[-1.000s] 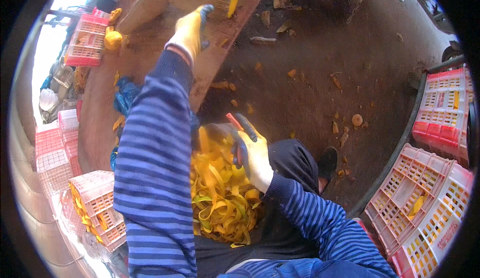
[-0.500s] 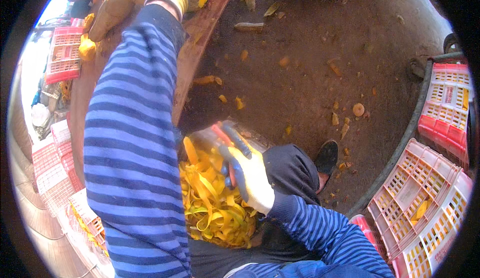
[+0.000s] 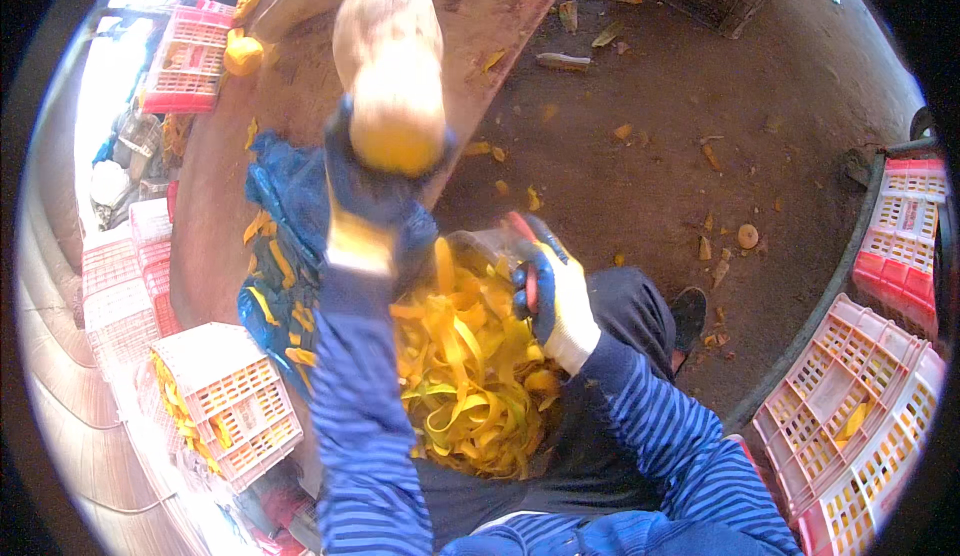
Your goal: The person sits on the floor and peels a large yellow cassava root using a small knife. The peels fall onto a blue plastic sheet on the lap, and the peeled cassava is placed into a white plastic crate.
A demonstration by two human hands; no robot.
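On our lap sits the biggest item, a heap of yellow peel strips (image 3: 465, 376), w/ a blue plastic sheet (image 3: 285, 226) to its left over the brown counter (image 3: 215, 246). Above that we hold a large tan squash (image 3: 390, 61), cut yellow end toward us; left hand (image 3: 365, 191), dark-gloved grip wrapped under it. Right hand (image 3: 555, 296), white glove, grip closed on a red-handled peeler (image 3: 525, 261), just over the heap. Pink crates (image 3: 860, 436) at right.
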